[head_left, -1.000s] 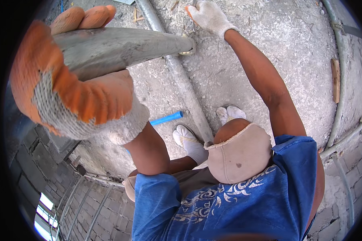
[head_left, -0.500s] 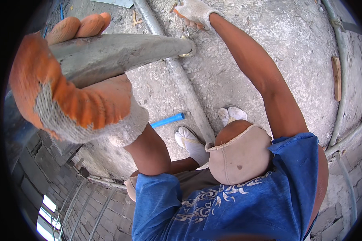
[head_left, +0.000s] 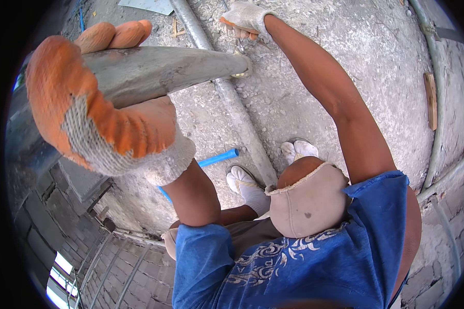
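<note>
My left hand (head_left: 100, 110), in an orange-coated knit glove, is wrapped round a thick grey pipe (head_left: 165, 69) smeared with what looks like cement. The pipe narrows away from me to a cream-coloured fitting (head_left: 246, 68) beside a long pipe (head_left: 237, 108) on the ground. Farther off, at the top, my right hand (head_left: 246, 19) reaches out in a similar glove with its fingers curled. Thin metal bits (head_left: 239, 45) show close to those fingers, but whatever the hand grips is mostly hidden.
A blue plastic pipe (head_left: 219, 157) lies near my left foot on the rough concrete ground (head_left: 386, 62). A wooden piece (head_left: 430, 100) rests by another long pipe (head_left: 438, 62) at the right. Block walls (head_left: 134, 273) curve round the lower edges. A flat pale sheet (head_left: 148, 5) lies at the top.
My left hand and the grey pipe appear slightly farther right in the picture, the hand still wrapped round it. My right hand has shifted slightly down and to the left.
</note>
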`<state>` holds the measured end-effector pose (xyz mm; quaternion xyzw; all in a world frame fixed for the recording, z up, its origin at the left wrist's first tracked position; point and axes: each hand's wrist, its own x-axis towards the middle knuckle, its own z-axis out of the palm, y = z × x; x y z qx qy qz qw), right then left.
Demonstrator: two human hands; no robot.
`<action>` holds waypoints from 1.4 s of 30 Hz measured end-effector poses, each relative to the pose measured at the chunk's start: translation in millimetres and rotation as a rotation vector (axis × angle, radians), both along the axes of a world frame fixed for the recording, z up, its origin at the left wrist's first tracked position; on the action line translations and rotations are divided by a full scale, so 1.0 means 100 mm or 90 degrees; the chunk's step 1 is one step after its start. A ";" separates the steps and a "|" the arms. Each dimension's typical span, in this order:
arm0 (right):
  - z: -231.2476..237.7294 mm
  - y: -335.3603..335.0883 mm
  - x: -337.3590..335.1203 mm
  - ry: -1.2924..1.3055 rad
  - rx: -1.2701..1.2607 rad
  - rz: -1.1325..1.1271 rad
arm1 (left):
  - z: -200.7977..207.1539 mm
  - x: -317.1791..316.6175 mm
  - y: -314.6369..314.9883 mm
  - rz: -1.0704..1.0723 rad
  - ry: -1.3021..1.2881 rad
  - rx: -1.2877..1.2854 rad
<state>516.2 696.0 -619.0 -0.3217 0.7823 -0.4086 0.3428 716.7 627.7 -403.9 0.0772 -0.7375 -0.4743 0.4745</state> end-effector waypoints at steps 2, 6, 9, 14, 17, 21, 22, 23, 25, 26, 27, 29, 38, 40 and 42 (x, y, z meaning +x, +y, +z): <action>0.05 0.10 0.02 -0.033 0.000 0.005 | -0.01 -0.01 0.02 -0.048 0.022 0.039; 0.11 0.20 0.10 -0.110 0.099 0.018 | 0.01 -0.06 -0.02 -0.141 0.082 0.129; 0.16 0.27 0.20 0.013 0.071 0.024 | 0.01 -0.09 -0.05 -0.080 0.040 -0.062; 0.09 0.92 0.69 0.249 -0.074 0.080 | -0.01 -0.09 0.08 -0.168 0.085 -0.006; -0.18 1.39 1.12 0.284 -0.174 0.063 | -0.01 -0.13 0.16 -0.369 0.212 0.294; -0.57 1.62 1.43 0.378 -0.185 0.045 | 0.02 -0.15 0.17 -0.399 0.216 0.273; -0.62 1.60 1.46 0.354 -0.253 -0.004 | 0.03 -0.14 0.18 -0.399 0.216 0.294; -0.65 1.57 1.47 0.326 -0.303 -0.054 | 0.04 -0.14 0.17 -0.395 0.213 0.301; -0.64 1.50 1.42 0.169 -0.365 -0.209 | 0.05 -0.12 0.17 -0.378 0.201 0.304; -0.60 1.48 1.38 -0.040 -0.363 -0.357 | 0.06 -0.11 0.17 -0.377 0.193 0.306; -0.55 1.48 1.32 -0.205 -0.379 -0.497 | 0.05 -0.11 0.17 -0.376 0.186 0.308; -0.44 1.47 1.11 -0.331 -0.330 -0.603 | 0.05 -0.09 0.14 -0.402 0.181 0.333; -0.24 0.97 0.18 0.151 -0.018 -0.155 | -0.04 -0.04 -0.29 -0.163 0.042 -0.077; -0.34 0.74 0.06 0.654 0.086 0.069 | -0.08 -0.01 -0.33 -0.110 0.003 -0.118; -0.46 0.58 -0.02 0.587 0.021 0.128 | -0.11 0.01 -0.36 -0.104 -0.002 -0.104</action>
